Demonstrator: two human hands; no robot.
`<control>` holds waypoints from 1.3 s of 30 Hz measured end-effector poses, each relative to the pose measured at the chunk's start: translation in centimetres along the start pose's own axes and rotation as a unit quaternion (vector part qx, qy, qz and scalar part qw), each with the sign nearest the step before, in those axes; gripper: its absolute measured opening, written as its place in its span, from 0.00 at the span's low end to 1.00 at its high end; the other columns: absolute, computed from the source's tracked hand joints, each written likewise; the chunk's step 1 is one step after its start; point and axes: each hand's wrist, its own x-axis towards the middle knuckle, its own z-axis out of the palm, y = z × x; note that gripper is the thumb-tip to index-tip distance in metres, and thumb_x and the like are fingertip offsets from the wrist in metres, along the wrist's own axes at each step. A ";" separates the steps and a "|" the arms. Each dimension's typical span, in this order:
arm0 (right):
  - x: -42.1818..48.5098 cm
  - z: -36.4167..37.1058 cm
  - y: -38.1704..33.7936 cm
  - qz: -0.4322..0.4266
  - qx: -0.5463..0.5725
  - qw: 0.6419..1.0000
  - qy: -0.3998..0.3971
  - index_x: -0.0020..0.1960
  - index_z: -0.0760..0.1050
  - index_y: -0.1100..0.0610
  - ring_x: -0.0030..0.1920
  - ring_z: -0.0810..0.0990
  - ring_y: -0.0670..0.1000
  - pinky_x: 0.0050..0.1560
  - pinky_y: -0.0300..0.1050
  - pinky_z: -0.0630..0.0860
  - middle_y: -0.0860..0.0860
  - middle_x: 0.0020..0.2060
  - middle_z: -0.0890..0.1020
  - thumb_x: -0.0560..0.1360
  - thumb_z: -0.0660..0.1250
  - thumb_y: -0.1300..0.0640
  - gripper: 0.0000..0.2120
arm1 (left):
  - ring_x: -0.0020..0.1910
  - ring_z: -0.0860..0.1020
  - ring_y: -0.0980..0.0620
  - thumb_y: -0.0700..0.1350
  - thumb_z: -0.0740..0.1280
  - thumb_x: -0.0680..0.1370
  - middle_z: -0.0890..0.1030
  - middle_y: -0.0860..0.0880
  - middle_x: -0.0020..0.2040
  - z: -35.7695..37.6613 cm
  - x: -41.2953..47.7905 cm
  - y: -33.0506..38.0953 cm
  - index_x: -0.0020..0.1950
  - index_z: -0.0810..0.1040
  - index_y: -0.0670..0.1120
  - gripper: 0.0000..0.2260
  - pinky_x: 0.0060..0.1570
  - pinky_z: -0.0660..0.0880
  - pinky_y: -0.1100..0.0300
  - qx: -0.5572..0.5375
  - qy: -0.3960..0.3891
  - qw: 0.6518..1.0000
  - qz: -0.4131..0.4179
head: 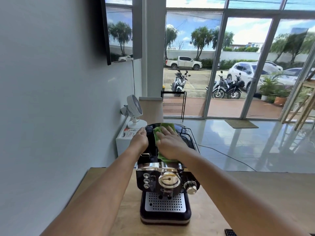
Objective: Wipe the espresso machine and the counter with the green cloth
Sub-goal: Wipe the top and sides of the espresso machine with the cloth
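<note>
Presses green cloth (pixel 165 125) flat atop espresso machine (pixel 165 183) with right hand (pixel 168 144), fingers straight; grips its left top edge with left hand (pixel 139 139), fingers curled.

Black-and-chrome espresso machine (pixel 163 183), upright on the wooden table (pixel 276 183), gauge (pixel 169 180) and perforated drip tray (pixel 165 202) facing forward; green cloth (pixel 157 133) lying rumpled across its flat top.

2 arms stretched forward, left grip (pixel 139 139) curled, right grip (pixel 167 143) flat, palm down
</note>
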 end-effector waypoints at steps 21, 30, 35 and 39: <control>-12.3 -4.2 10.0 0.072 0.595 0.766 0.234 0.64 0.78 0.52 0.31 0.79 0.51 0.29 0.42 0.79 0.58 0.42 0.82 0.81 0.61 0.62 0.14 | 0.65 0.73 0.45 0.52 0.56 0.79 0.74 0.46 0.68 -0.5 -1.0 0.2 0.70 0.71 0.52 0.20 0.64 0.70 0.50 0.174 0.105 0.979 -0.002; -3.2 -5.7 9.1 0.199 0.507 0.830 0.120 0.42 0.76 0.63 0.29 0.77 0.54 0.33 0.44 0.74 0.57 0.32 0.77 0.76 0.68 0.58 0.08 | 0.36 0.72 0.44 0.48 0.57 0.78 0.74 0.47 0.33 -0.6 -1.2 -0.4 0.30 0.69 0.45 0.17 0.37 0.67 0.57 0.169 0.136 0.976 0.037; -0.1 -4.9 9.5 0.237 0.458 0.851 0.102 0.44 0.77 0.63 0.35 0.77 0.56 0.39 0.49 0.75 0.59 0.37 0.77 0.76 0.65 0.63 0.05 | 0.33 0.69 0.45 0.49 0.59 0.78 0.72 0.48 0.29 -0.7 -0.7 -0.7 0.30 0.68 0.45 0.18 0.36 0.66 0.56 0.145 0.126 0.981 0.037; 0.3 -4.6 10.2 0.230 0.458 0.852 0.105 0.49 0.79 0.66 0.34 0.78 0.56 0.40 0.51 0.76 0.60 0.37 0.78 0.76 0.66 0.63 0.07 | 0.33 0.72 0.46 0.47 0.61 0.78 0.77 0.45 0.35 -1.3 0.3 -0.4 0.37 0.79 0.44 0.13 0.36 0.68 0.57 0.137 0.086 0.986 0.029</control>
